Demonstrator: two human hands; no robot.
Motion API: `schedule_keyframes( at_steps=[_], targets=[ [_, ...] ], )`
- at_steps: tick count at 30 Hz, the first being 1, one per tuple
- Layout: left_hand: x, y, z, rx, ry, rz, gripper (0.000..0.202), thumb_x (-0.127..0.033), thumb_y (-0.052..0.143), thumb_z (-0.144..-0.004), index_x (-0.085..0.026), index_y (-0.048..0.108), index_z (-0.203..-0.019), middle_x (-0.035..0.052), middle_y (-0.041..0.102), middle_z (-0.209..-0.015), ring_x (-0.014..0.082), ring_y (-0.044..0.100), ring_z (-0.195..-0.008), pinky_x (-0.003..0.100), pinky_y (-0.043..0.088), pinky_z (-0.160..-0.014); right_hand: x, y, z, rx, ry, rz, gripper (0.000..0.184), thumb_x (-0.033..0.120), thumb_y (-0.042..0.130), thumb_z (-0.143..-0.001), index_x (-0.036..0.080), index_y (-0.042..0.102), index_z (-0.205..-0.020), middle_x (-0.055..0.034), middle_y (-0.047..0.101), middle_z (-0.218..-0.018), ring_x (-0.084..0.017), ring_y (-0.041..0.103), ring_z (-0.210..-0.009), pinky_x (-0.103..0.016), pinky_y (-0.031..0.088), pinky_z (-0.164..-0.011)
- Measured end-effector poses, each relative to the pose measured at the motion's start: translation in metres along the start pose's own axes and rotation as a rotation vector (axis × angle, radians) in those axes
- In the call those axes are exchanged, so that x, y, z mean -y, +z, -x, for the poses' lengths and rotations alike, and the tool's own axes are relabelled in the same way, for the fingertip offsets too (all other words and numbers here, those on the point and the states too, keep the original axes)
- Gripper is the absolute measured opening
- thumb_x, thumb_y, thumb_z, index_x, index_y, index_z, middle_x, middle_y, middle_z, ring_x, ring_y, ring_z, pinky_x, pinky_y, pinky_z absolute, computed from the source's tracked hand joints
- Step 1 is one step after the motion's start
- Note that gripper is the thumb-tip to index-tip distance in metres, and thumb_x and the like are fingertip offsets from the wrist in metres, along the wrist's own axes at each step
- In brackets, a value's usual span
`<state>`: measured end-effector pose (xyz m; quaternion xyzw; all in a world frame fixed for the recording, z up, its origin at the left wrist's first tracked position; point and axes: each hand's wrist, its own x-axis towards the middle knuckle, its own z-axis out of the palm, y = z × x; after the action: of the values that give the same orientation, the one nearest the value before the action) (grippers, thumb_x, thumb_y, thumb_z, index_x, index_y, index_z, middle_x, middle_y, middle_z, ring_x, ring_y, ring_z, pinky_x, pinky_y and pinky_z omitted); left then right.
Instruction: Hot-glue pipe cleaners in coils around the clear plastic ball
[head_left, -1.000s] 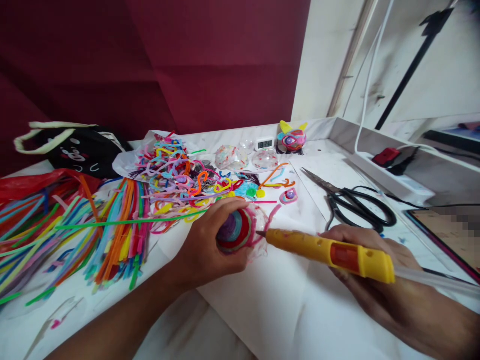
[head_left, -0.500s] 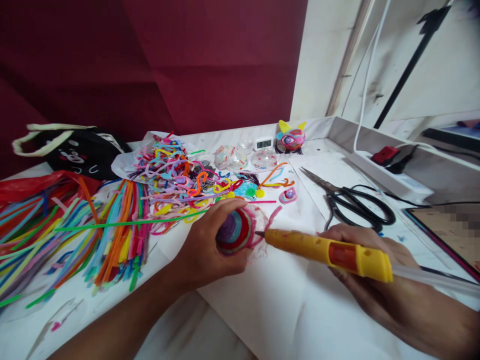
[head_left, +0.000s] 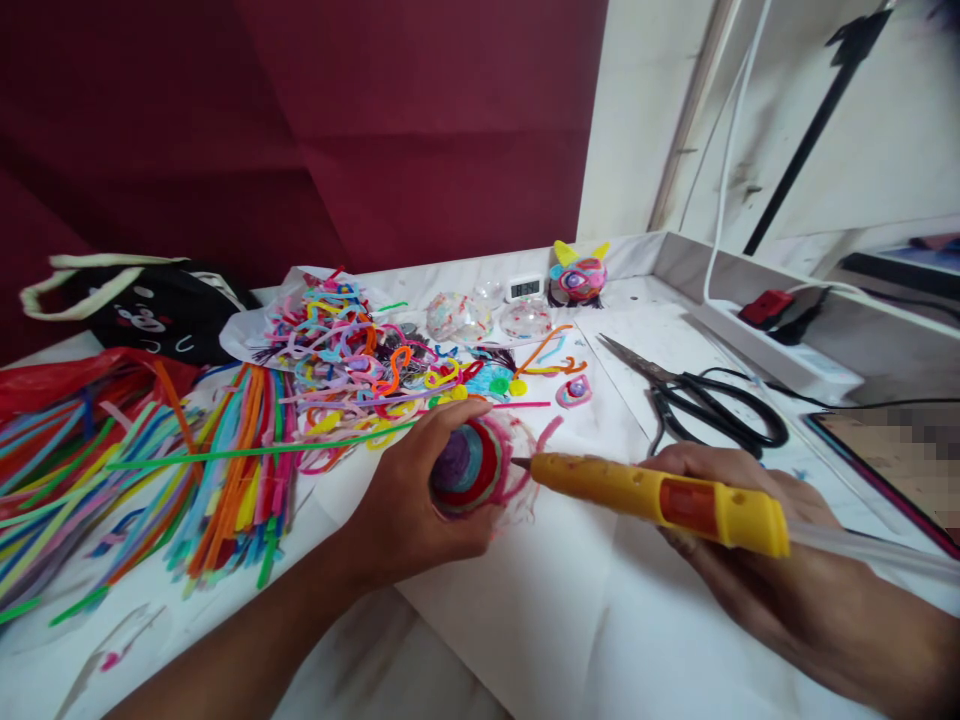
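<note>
My left hand (head_left: 409, 490) is wrapped round a clear plastic ball (head_left: 529, 500) partly covered with rings of purple, blue, red and pink pipe cleaner. A loose pink pipe cleaner end (head_left: 550, 432) sticks out at its far right side. In my right hand (head_left: 757, 550) lies a yellow hot glue gun (head_left: 637, 495), with a clear glue stick (head_left: 862, 545) coming out of its back. The dark nozzle points left at the pink edge of the rings, touching or very close; I cannot tell which. My left fingers hide part of the ball.
Black-handled scissors (head_left: 697, 400) lie beyond my right hand, near a power strip (head_left: 802, 350). Pipe cleaner bundles (head_left: 232, 470) and a pile of bent pieces (head_left: 352, 350) spread over the left. Clear half-shells (head_left: 457, 315), a small clock (head_left: 523, 289) and a decorated ball (head_left: 579, 275) stand at the back.
Both hands, the ball and the glue gun hold almost the same position. The view has shifted slightly.
</note>
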<state>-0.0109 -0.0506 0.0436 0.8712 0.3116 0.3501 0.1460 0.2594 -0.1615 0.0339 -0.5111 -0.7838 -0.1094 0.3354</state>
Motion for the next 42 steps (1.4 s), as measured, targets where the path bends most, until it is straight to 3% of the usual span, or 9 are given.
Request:
schedule_keyframes(
  at_steps=[8,21,34,42],
  targets=[
    [0.000,-0.001,0.002,0.011,0.004,0.022,0.072,-0.023,0.069,-0.068,-0.026,0.048,-0.136,0.0091,0.062,-0.131,0.0288,0.063,-0.116,0.043,0.049,-0.105,-0.003,0.001,0.000,-0.030,0.012,-0.034,0.023,0.020,0.047,-0.094,0.021,0.050,-0.116,-0.0074,0.069,-0.097,-0.020,0.071,-0.074,-0.032,0.056,-0.064],
    [0.000,-0.002,0.000,0.025,-0.036,0.030,0.076,-0.021,0.072,-0.066,-0.027,0.046,-0.137,0.0093,0.061,-0.132,0.0291,0.062,-0.118,0.039,0.051,-0.101,0.001,-0.008,-0.010,0.052,-0.060,-0.125,0.024,0.014,0.044,-0.088,0.024,0.047,-0.109,0.0009,0.068,-0.078,-0.014,0.066,-0.057,-0.021,0.052,-0.051],
    [-0.003,-0.004,0.003,0.078,-0.006,0.083,0.079,-0.020,0.072,-0.065,-0.027,0.044,-0.138,0.0092,0.060,-0.134,0.0292,0.061,-0.119,0.041,0.050,-0.103,-0.003,0.000,-0.001,-0.092,-0.003,0.023,0.023,0.024,0.050,-0.092,0.022,0.052,-0.115,-0.0070,0.071,-0.094,-0.021,0.072,-0.074,-0.032,0.058,-0.062],
    [-0.004,-0.004,0.004,0.072,0.027,0.082,0.080,-0.022,0.072,-0.064,-0.028,0.044,-0.138,0.0090,0.060,-0.134,0.0294,0.062,-0.118,0.041,0.051,-0.102,-0.004,0.003,0.001,-0.100,0.016,0.003,0.024,0.023,0.053,-0.092,0.023,0.052,-0.115,-0.0053,0.069,-0.094,-0.020,0.070,-0.074,-0.031,0.056,-0.061]
  ],
)
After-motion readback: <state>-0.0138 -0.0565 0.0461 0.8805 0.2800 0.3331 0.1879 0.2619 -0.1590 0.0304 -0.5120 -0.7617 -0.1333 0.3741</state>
